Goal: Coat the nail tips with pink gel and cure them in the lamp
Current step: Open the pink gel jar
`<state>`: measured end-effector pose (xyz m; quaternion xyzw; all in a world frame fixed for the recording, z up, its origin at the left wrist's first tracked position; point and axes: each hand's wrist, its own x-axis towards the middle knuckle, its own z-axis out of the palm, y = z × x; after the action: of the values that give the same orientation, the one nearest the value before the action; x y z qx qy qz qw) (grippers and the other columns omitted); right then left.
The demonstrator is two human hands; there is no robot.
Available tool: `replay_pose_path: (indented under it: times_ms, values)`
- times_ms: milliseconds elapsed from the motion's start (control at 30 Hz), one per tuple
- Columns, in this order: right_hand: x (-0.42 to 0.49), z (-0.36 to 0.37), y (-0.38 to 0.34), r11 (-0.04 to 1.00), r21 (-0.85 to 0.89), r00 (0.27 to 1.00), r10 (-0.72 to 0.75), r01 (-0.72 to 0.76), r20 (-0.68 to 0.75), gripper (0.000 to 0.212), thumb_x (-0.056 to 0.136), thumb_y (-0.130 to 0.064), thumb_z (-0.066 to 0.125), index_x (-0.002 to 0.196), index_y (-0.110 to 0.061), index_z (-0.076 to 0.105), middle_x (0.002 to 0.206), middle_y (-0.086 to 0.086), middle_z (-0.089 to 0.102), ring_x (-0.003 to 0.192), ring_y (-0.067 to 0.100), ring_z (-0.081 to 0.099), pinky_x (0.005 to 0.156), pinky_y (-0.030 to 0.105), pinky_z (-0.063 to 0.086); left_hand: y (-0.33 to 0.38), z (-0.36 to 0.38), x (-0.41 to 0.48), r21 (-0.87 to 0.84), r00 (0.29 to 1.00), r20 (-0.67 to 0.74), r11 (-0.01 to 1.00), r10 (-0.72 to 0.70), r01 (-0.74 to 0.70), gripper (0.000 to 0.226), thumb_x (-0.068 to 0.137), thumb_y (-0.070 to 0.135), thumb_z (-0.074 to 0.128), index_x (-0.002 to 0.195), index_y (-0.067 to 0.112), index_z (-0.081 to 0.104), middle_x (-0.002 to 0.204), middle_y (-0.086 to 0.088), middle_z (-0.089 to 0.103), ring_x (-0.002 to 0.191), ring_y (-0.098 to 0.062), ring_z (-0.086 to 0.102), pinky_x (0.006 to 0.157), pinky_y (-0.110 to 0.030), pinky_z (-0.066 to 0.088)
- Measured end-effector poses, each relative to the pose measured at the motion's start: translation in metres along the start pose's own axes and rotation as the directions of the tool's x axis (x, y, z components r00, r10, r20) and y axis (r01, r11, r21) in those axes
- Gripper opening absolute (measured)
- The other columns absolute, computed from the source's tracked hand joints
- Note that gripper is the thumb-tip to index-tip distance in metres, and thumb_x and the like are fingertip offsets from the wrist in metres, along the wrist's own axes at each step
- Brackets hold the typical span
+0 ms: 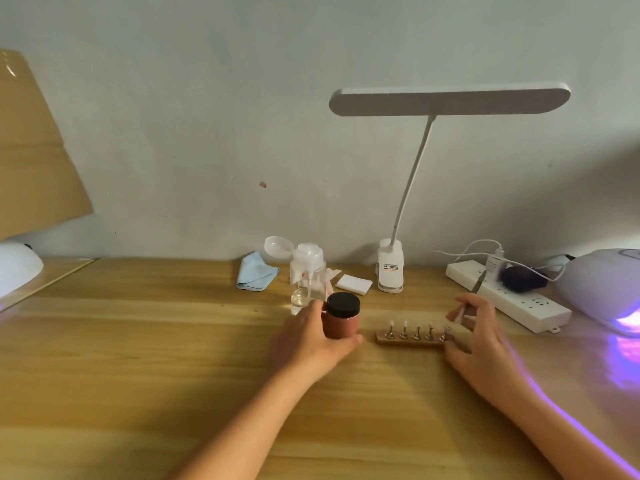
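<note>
My left hand [308,337] grips a jar of pink gel [341,318] with a black lid, held upright near the middle of the wooden table [138,341]. Just right of it lies a small wooden strip [408,339] with several nail tips standing on metal stands. My right hand [474,334] rests at the strip's right end and pinches a thin metal tool [476,289] that points up and away. The white curing lamp [602,289] sits at the far right, glowing purple from its opening.
A clear pump bottle [308,275] with its cap flipped open stands behind the jar, with a blue cloth [254,271] and white pads [353,282] beside it. A white clip-on desk lamp [391,268] and a power strip [509,296] line the back. Another white dome [17,265] sits far left.
</note>
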<state>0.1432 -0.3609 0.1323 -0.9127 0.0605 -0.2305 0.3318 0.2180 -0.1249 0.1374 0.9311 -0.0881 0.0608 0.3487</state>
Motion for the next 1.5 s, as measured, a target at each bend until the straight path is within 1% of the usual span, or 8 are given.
replay_pose_path:
  times_ms: [233, 367, 500, 667, 867, 1167, 1333, 1500]
  values:
    - [-0.014, -0.006, -0.018, 0.971, 0.063, 0.89, -0.186, 0.232, -0.417, 0.039, 0.085, -0.017, 0.069, 0.109, -0.031, 0.042, 0.096, -0.009, 0.061, 0.092, 0.011, 0.059, 0.077, 0.028, 0.039, 0.003, 0.005, -0.012, -0.128, 0.964, -0.247, 0.983, 0.1, -0.135, 0.054, 0.066, 0.052, 0.081, 0.107, 0.035, 0.05, 0.104, 0.017, 0.058, 0.102, -0.014, 0.056, 0.082, -0.034, 0.048]
    - [-0.032, 0.006, -0.048, 0.944, 0.083, 0.911, -0.28, 0.318, -0.303, 0.052, 0.079, -0.059, 0.067, 0.118, -0.03, 0.045, 0.102, -0.016, 0.059, 0.092, 0.003, 0.061, 0.075, 0.025, 0.049, 0.004, 0.004, -0.038, -0.014, 0.793, -0.466, 0.892, 0.394, -0.451, 0.049, 0.064, 0.042, 0.076, 0.1, 0.03, 0.043, 0.09, 0.02, 0.053, 0.085, -0.006, 0.05, 0.075, -0.024, 0.039]
    - [-0.043, 0.027, -0.064, 0.938, -0.013, 0.927, -0.345, 0.347, -0.149, 0.074, 0.075, -0.075, 0.06, 0.13, -0.027, 0.047, 0.114, -0.024, 0.054, 0.099, -0.006, 0.052, 0.085, 0.021, 0.044, 0.012, 0.008, -0.052, 0.205, 0.669, -0.357, 0.753, 0.652, -0.625, 0.037, 0.073, 0.04, 0.056, 0.103, 0.019, 0.047, 0.097, 0.006, 0.058, 0.087, -0.012, 0.051, 0.081, -0.023, 0.038]
    - [-0.037, 0.021, -0.055, 0.941, -0.035, 0.937, -0.338, 0.337, -0.085, 0.065, 0.079, -0.074, 0.052, 0.126, -0.029, 0.053, 0.105, -0.037, 0.044, 0.1, 0.004, 0.051, 0.082, 0.01, 0.034, 0.018, 0.008, -0.051, 0.167, 0.721, -0.268, 0.768, 0.639, -0.618, 0.04, 0.075, 0.048, 0.059, 0.104, 0.023, 0.052, 0.098, 0.012, 0.062, 0.09, -0.012, 0.053, 0.083, -0.027, 0.038]
    - [-0.03, 0.017, -0.053, 0.856, -0.193, 0.842, -0.512, 0.481, -0.172, 0.061, 0.094, -0.065, 0.037, 0.113, -0.015, 0.064, 0.095, -0.007, 0.069, 0.084, 0.004, 0.057, 0.072, 0.024, 0.044, 0.02, -0.001, -0.048, -0.098, 0.82, -0.042, 0.814, 0.571, -0.572, 0.046, 0.069, 0.061, 0.067, 0.103, 0.035, 0.051, 0.096, 0.021, 0.06, 0.098, 0.0, 0.051, 0.093, -0.028, 0.038]
    - [-0.038, 0.011, -0.051, 0.806, 0.033, 0.785, -0.564, 0.591, -0.256, 0.043, 0.102, -0.052, 0.036, 0.113, -0.016, 0.057, 0.1, -0.013, 0.06, 0.089, 0.01, 0.059, 0.077, 0.023, 0.046, 0.024, -0.011, -0.052, -0.311, 0.783, 0.029, 0.75, 0.622, -0.584, 0.019, 0.074, 0.042, 0.056, 0.073, 0.023, 0.053, 0.066, 0.002, 0.053, 0.072, -0.016, 0.049, 0.068, -0.031, 0.032]
    - [-0.028, -0.007, -0.041, 0.876, 0.139, 0.825, -0.367, 0.462, -0.429, 0.031, 0.098, -0.044, 0.049, 0.119, -0.021, 0.049, 0.105, -0.003, 0.06, 0.1, 0.015, 0.061, 0.089, 0.024, 0.044, 0.009, -0.014, -0.044, -0.349, 0.866, -0.093, 0.799, 0.491, -0.49, 0.033, 0.07, 0.051, 0.059, 0.09, 0.026, 0.066, 0.082, 0.009, 0.067, 0.085, -0.014, 0.06, 0.078, -0.032, 0.045]
    - [-0.014, -0.02, -0.009, 0.99, 0.116, 0.908, -0.025, 0.081, -0.418, 0.039, 0.084, -0.018, 0.073, 0.113, -0.016, 0.046, 0.1, 0.0, 0.064, 0.109, 0.019, 0.061, 0.094, 0.042, 0.047, -0.005, -0.011, -0.032, -0.263, 0.938, -0.193, 0.906, 0.287, -0.331, 0.041, 0.068, 0.041, 0.078, 0.104, 0.034, 0.059, 0.095, 0.02, 0.066, 0.092, 0.001, 0.059, 0.078, -0.02, 0.044]
